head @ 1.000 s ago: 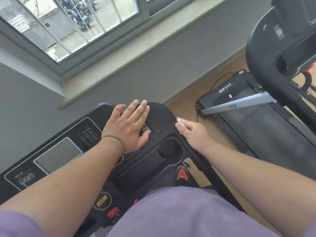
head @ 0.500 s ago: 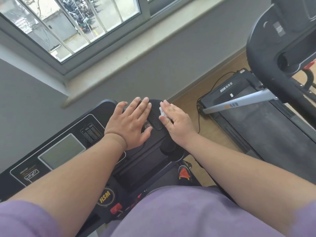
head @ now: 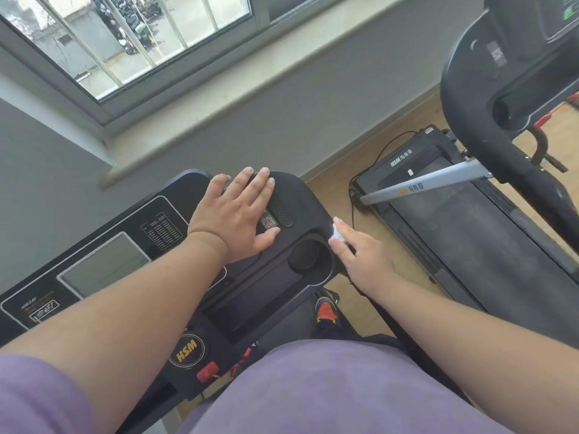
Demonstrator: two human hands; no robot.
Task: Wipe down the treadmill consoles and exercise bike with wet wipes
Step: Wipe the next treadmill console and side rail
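Observation:
A black treadmill console (head: 163, 233) with a grey screen and an HSM badge fills the lower left. My left hand (head: 233, 214) lies flat on its upper right part, fingers straight, beside a small QR sticker. My right hand (head: 360, 255) presses a small white wet wipe (head: 336, 234) against the console's right outer edge, next to the round cup holder (head: 305, 255). The wipe shows only as a crumpled bit under my fingertips. My fingers on it look straight.
A second treadmill (head: 470, 233) stands to the right, with a silver upright (head: 423, 183), a black handrail (head: 470, 126) and a cable on the wooden floor. A grey wall, a stone sill (head: 250, 89) and a barred window lie ahead. My purple shirt fills the bottom.
My right hand slid with the wipe from the console's top surface down to its right edge by the cup holder. My left hand stayed flat in place.

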